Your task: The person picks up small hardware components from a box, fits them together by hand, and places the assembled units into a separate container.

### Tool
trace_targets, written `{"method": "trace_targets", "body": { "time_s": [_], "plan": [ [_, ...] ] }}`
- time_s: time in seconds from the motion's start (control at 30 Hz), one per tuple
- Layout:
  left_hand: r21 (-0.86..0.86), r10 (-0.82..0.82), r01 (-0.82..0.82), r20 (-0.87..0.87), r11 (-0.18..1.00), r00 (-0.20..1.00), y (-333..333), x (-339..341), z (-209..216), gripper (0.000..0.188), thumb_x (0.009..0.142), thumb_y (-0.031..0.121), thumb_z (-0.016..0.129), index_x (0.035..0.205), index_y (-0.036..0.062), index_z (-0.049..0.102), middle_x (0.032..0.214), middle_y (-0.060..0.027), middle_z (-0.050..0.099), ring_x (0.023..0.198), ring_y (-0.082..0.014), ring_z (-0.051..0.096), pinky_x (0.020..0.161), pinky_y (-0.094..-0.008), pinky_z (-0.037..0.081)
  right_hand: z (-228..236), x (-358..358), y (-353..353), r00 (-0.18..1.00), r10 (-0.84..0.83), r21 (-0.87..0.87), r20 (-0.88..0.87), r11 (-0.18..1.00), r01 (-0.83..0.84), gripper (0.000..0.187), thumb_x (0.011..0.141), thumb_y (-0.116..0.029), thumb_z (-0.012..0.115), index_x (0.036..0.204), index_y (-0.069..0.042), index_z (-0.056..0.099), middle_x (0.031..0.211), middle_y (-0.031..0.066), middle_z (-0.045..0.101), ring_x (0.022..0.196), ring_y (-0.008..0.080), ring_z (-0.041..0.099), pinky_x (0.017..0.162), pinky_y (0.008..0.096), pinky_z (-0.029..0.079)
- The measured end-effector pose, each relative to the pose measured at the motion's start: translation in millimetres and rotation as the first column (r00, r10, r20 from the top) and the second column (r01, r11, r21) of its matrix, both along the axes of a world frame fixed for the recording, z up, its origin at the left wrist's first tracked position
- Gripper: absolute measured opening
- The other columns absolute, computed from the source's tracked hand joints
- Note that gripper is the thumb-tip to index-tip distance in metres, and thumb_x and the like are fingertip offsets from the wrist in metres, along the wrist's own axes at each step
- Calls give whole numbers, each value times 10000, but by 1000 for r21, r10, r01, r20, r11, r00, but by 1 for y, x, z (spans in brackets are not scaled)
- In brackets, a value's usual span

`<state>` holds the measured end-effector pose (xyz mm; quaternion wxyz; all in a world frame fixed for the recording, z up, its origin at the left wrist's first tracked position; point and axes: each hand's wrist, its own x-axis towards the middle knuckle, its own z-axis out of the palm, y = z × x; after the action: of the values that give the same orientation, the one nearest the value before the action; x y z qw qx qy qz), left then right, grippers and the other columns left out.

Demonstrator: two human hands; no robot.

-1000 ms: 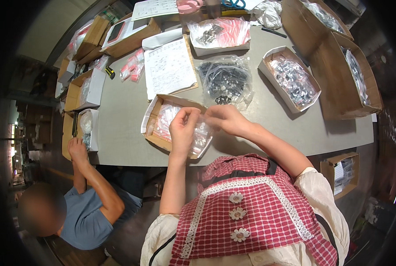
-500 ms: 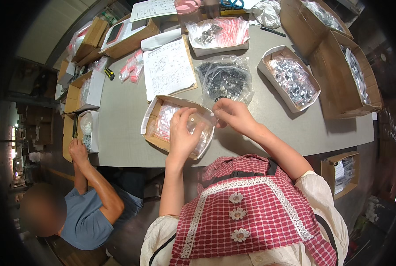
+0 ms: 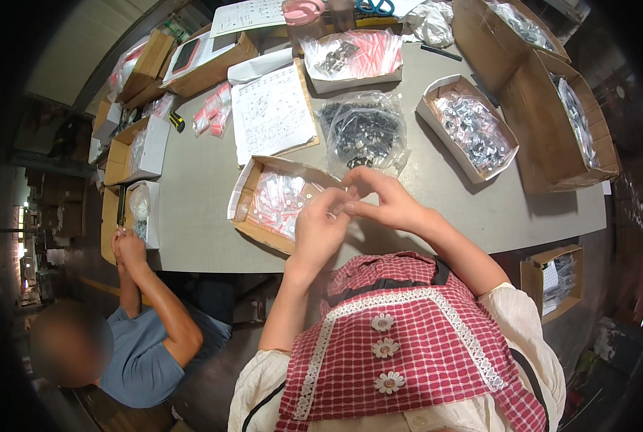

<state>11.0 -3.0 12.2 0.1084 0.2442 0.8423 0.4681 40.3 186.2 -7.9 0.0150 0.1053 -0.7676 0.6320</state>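
My left hand [image 3: 320,225] is at the right end of an open cardboard box [image 3: 241,194], its fingers bent together in a pinch. My right hand [image 3: 386,201] meets it fingertip to fingertip, with thumb and forefinger closed. Whatever lies between the fingers is small or see-through, and I cannot make it out. Inside the box are many small clear bags [image 3: 277,201] with pinkish-red edges and small white round spots. Just beyond my hands rests a large clear plastic bag [image 3: 364,133] of black and metallic small parts.
A white box of small metal parts in bags [image 3: 476,133] stands to the right, beside tall cardboard boxes [image 3: 562,122]. Written sheets [image 3: 274,111] and another box of bags [image 3: 354,61] lie beyond. At left, a co-worker's hands [image 3: 128,245] are at a box; a yellow cutter [image 3: 177,121] lies nearby.
My left hand has moved right, off the box's middle, to meet my right hand. The clear plastic between them no longer shows plainly. The co-worker's hands have shifted slightly.
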Motion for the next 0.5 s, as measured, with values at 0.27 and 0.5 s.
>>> {"method": "trace_targets", "body": {
  "time_s": [0.27,0.5],
  "plan": [
    [131,92,-107,111,986,990,6,5,-2,194,871,1,683,1057,-16,635,883,-80,690,789,-114,652,734,-272,534,-11,14,12,914,147,-135,379,986,-103,120,932,-75,656,1003,11,611,809,26,625,732,117,623,698,275,530],
    [2,11,-11,-115,1000,993,7,9,-6,195,866,57,709,1041,0,643,868,-84,686,765,-134,664,704,-280,534,2,31,16,828,195,-241,527,968,-75,130,909,-102,699,859,-5,628,721,10,612,596,95,578,589,248,494]
  ]
}}
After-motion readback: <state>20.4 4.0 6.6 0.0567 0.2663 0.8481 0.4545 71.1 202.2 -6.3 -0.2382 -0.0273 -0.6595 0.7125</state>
